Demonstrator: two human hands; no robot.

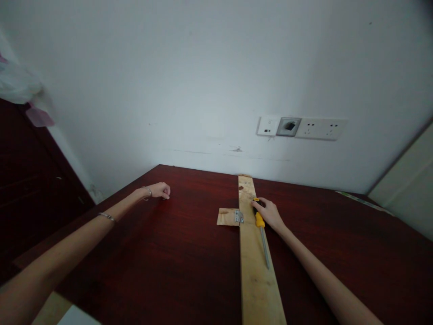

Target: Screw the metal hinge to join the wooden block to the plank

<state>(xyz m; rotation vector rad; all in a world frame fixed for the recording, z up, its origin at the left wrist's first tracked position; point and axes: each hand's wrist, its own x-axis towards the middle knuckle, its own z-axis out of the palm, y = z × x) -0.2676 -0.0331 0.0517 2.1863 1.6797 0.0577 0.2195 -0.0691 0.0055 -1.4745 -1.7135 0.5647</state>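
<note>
My right hand point(269, 213) grips the yellow and black handle of a screwdriver point(260, 219), whose metal shaft points back toward me over a long wooden plank point(256, 257). A metal hinge point(238, 216) joins the plank's left edge to a short wooden block point(226, 216). Off to the left, my left hand point(160, 190) is closed over the table, its fingertips pinched together near the surface. Whatever those fingers may hold is too small to make out.
The dark red table point(189, 271) meets a white wall with a row of sockets point(320, 129). A thin flat strip point(363, 202) lies at the table's back right. At the left are a dark red door point(30, 171) and a white plastic bag point(18, 83).
</note>
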